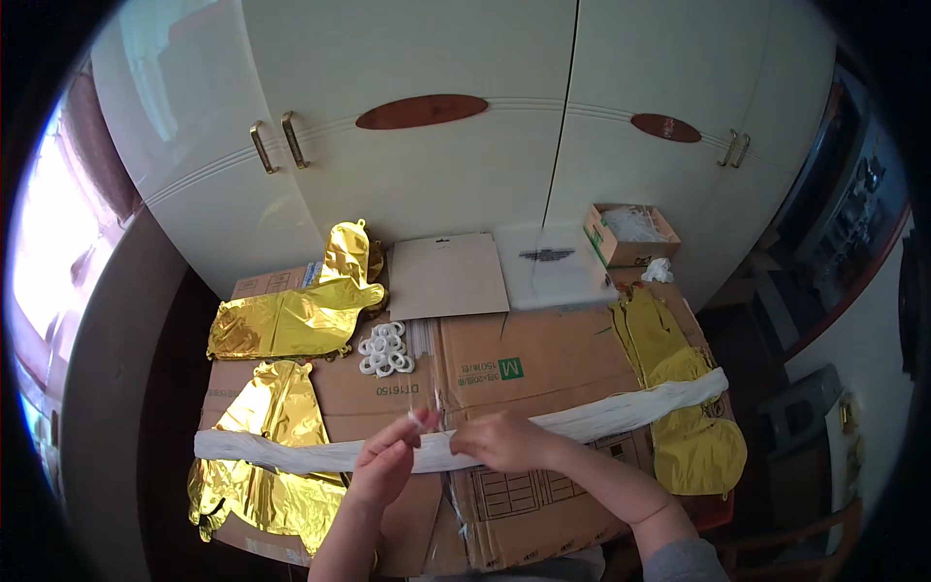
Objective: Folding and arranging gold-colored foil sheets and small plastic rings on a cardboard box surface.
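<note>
Fingertips of the left hand (pixel 385 464) pinch a small clear bit just above the long white strip (pixel 582 419), while the right hand (pixel 504 441) is closed over that strip near its middle. Strip lies across the flattened cardboard (pixel 543 364) from edge to edge, over gold foil balloons (pixel 291 320); it looks soft, light and limp, likely to sag or tear, so holding it bunched near the middle seems safest.
</note>
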{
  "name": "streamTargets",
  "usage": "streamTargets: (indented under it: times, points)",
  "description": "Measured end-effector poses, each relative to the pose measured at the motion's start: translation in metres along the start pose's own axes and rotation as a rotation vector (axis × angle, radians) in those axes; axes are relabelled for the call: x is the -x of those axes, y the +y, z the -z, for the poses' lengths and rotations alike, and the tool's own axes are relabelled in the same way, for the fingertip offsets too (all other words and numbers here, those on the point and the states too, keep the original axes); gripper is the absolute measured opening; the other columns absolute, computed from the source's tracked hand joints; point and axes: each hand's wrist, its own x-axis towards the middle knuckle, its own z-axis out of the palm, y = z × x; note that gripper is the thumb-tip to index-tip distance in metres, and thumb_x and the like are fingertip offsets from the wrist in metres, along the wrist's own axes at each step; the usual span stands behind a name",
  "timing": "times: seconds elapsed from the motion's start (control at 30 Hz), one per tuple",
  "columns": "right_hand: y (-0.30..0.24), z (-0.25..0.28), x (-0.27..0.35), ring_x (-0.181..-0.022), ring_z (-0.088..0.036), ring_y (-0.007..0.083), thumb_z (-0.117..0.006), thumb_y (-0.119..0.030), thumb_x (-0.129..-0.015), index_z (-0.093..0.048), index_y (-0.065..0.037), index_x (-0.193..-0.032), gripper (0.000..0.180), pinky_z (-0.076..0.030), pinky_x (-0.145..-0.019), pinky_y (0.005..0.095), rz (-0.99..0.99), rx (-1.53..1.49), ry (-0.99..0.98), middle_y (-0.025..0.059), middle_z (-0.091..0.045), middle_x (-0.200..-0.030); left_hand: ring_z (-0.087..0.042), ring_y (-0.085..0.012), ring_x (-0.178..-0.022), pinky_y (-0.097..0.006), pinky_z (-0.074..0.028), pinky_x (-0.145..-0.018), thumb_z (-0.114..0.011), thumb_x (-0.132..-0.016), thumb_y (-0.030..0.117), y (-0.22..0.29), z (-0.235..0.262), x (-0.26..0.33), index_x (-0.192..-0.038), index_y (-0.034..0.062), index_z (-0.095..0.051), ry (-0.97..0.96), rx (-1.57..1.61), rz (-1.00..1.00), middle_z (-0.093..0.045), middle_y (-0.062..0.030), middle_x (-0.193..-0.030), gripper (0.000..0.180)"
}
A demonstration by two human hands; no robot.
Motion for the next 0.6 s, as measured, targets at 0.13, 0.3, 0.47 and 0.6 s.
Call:
streamTargets:
  times: [0.13, 0.3, 0.47, 0.6]
  points:
    - [-0.02, 0.004, 0.001, -0.069, -0.06, 0.0292, -0.054, -0.017, -0.087, -0.06, -0.006, -0.087, 0.013, -0.047, -0.061, 0.0365, 0.041, -0.022, -0.065, 0.0108, -0.061, -0.074, -0.049, -0.0216, -0.088, -0.033, -0.036, -0.082, -0.054, -0.08, 0.009, -0.002, -0.002, -0.004, -0.095, 0.0018, -0.063, 0.027, -1.007, -0.14, -0.062, -0.0096, -0.091, 0.019]
    - [-0.011, 0.015, -0.002, -0.075, -0.061, 0.0318, -0.05, -0.022, -0.088, -0.059, -0.008, -0.087, 0.017, -0.048, -0.065, 0.0409, -0.021, -0.075, 0.023, 0.0113, -0.062, -0.078, -0.049, -0.0185, -0.081, -0.032, -0.038, -0.076, -0.054, -0.082, 0.015, -0.003, 0.019, 0.006, -0.083, -0.0004, -0.063, -0.189, 0.023, 0.09, -0.061, -0.0092, -0.076, 0.017]
    - [-0.006, -0.006, 0.003, -0.071, -0.062, 0.0287, -0.053, -0.015, -0.086, -0.06, -0.007, -0.086, 0.011, -0.049, -0.063, 0.036, 0.022, 0.01, -0.026, 0.0096, -0.063, -0.078, -0.049, -0.0181, -0.084, -0.029, -0.04, -0.076, -0.051, -0.083, 0.008, 0.009, -0.005, -0.005, -0.096, -0.002, -0.06, 0.095, -0.636, -0.058, -0.061, -0.0087, -0.08, 0.019]
    - [-0.015, 0.012, -0.001, -0.073, -0.062, 0.0295, -0.052, -0.014, -0.086, -0.059, -0.007, -0.086, 0.01, -0.049, -0.064, 0.0373, 0.022, -0.034, 0.023, 0.0102, -0.062, -0.078, -0.049, -0.0158, -0.085, -0.031, -0.041, -0.076, -0.053, -0.079, 0.003, -0.004, 0.016, 0.007, -0.097, -0.0009, -0.06, -0.296, -0.601, 0.088, -0.059, -0.0085, -0.084, 0.019]
